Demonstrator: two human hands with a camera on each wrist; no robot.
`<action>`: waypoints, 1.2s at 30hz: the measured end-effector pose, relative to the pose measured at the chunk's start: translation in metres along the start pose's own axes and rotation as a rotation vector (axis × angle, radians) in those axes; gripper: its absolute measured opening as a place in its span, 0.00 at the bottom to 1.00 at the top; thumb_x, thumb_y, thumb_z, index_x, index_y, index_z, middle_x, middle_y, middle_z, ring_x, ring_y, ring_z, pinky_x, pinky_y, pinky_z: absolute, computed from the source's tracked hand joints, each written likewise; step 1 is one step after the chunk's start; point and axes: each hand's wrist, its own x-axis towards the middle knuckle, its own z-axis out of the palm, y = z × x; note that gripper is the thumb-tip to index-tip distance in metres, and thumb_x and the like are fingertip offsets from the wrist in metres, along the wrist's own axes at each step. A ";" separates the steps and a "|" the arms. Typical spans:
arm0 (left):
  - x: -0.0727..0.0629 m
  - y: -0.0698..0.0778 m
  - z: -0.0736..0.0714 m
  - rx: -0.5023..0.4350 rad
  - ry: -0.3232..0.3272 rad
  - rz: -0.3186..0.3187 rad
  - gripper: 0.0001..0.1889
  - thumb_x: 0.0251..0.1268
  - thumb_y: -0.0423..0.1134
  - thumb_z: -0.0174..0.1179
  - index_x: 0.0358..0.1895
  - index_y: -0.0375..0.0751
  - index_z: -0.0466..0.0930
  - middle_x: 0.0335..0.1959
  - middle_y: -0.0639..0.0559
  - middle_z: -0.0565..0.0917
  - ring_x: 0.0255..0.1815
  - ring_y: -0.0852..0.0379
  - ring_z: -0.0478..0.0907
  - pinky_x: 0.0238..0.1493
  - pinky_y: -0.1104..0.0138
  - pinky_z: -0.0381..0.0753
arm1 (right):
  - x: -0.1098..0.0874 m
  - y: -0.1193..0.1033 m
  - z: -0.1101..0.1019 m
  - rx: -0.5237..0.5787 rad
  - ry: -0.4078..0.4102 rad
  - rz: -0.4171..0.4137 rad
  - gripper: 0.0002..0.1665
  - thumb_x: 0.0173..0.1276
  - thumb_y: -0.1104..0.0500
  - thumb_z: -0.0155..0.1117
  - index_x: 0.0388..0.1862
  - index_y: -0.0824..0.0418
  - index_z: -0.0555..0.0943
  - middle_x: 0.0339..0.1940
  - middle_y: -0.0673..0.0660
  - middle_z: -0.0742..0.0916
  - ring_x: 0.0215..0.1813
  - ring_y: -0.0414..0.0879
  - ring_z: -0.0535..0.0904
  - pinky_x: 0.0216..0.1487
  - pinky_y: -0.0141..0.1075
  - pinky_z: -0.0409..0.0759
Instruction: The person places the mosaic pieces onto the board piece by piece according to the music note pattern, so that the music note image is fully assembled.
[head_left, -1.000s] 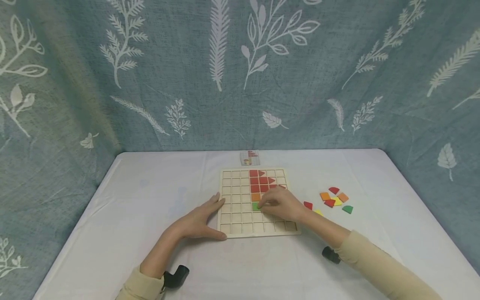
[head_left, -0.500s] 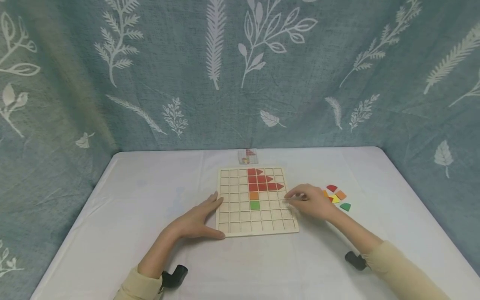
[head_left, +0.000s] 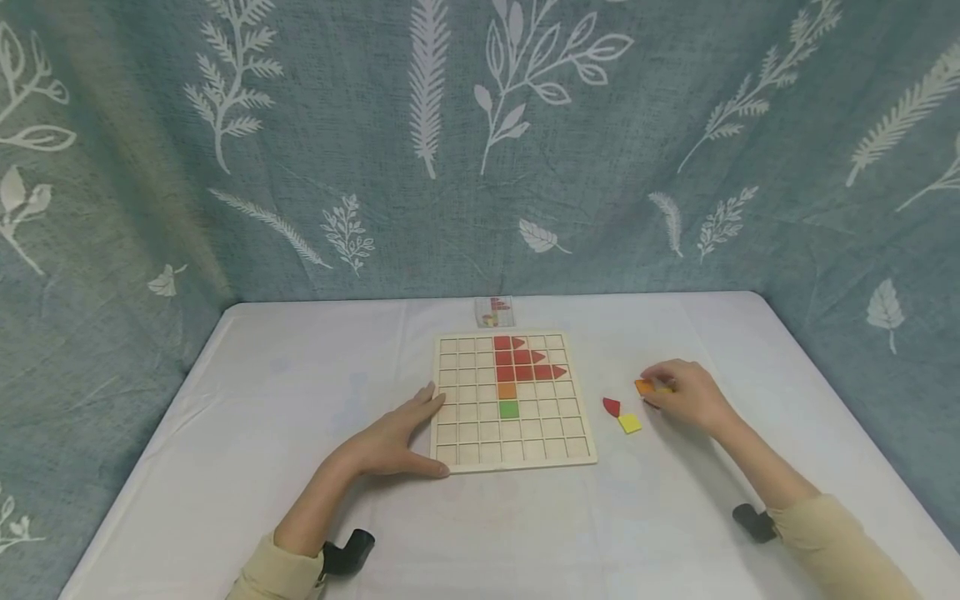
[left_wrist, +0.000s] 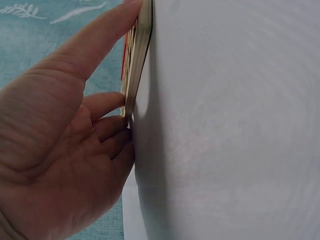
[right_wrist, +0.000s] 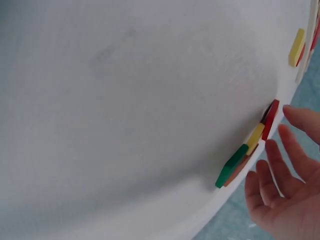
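The right hand [head_left: 686,396] is now away from the green square [head_left: 509,409] on the grid board [head_left: 532,429], its fingers [right_wrist: 281,167] beside an orange square [head_left: 643,387] among the loose pieces. A red piece [head_left: 612,407] and a yellow square [head_left: 629,424] are uncovered; from the head view, a green piece [right_wrist: 231,166] is now hidden.

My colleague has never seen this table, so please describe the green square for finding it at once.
On the white table, find the pale grid board that the left hand touches. Go down its coloured column, past the red squares and the orange square. Directly below lies the green square, the board's only green piece.
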 end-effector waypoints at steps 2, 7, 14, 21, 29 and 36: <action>0.000 0.000 0.000 0.000 0.000 0.000 0.56 0.45 0.55 0.76 0.76 0.37 0.55 0.79 0.40 0.47 0.78 0.41 0.44 0.73 0.45 0.51 | 0.001 0.002 -0.001 -0.003 -0.017 0.011 0.16 0.63 0.64 0.68 0.49 0.69 0.83 0.50 0.68 0.84 0.51 0.62 0.78 0.52 0.57 0.78; 0.000 0.000 -0.001 -0.002 -0.002 -0.001 0.56 0.45 0.56 0.76 0.76 0.37 0.55 0.79 0.40 0.47 0.78 0.41 0.44 0.73 0.45 0.51 | 0.005 0.002 0.002 0.020 -0.057 0.076 0.17 0.65 0.61 0.67 0.51 0.68 0.82 0.51 0.67 0.84 0.54 0.62 0.76 0.57 0.57 0.76; -0.001 0.003 -0.001 -0.010 0.001 -0.007 0.56 0.45 0.55 0.76 0.76 0.36 0.55 0.79 0.40 0.47 0.78 0.41 0.45 0.73 0.46 0.51 | 0.011 -0.005 0.005 0.024 -0.074 0.098 0.19 0.63 0.59 0.69 0.50 0.68 0.82 0.49 0.65 0.84 0.52 0.61 0.76 0.56 0.56 0.76; -0.001 0.006 -0.002 -0.007 0.002 -0.024 0.56 0.44 0.55 0.76 0.76 0.36 0.55 0.78 0.40 0.48 0.78 0.41 0.45 0.73 0.46 0.51 | 0.011 -0.004 0.005 0.028 -0.095 0.072 0.17 0.62 0.61 0.68 0.49 0.66 0.83 0.47 0.63 0.85 0.50 0.59 0.76 0.53 0.54 0.77; 0.000 0.004 0.000 -0.012 0.008 -0.028 0.57 0.43 0.56 0.76 0.76 0.37 0.56 0.78 0.40 0.48 0.78 0.41 0.45 0.73 0.46 0.51 | 0.012 -0.005 0.008 0.043 -0.057 0.031 0.15 0.60 0.60 0.72 0.45 0.64 0.84 0.42 0.58 0.87 0.41 0.51 0.77 0.40 0.41 0.78; 0.001 0.002 0.002 -0.006 0.018 -0.034 0.58 0.41 0.57 0.77 0.76 0.38 0.56 0.79 0.42 0.48 0.78 0.42 0.45 0.74 0.47 0.51 | 0.014 -0.023 0.018 0.139 -0.070 0.027 0.17 0.60 0.49 0.73 0.44 0.55 0.86 0.41 0.50 0.87 0.41 0.46 0.78 0.36 0.36 0.76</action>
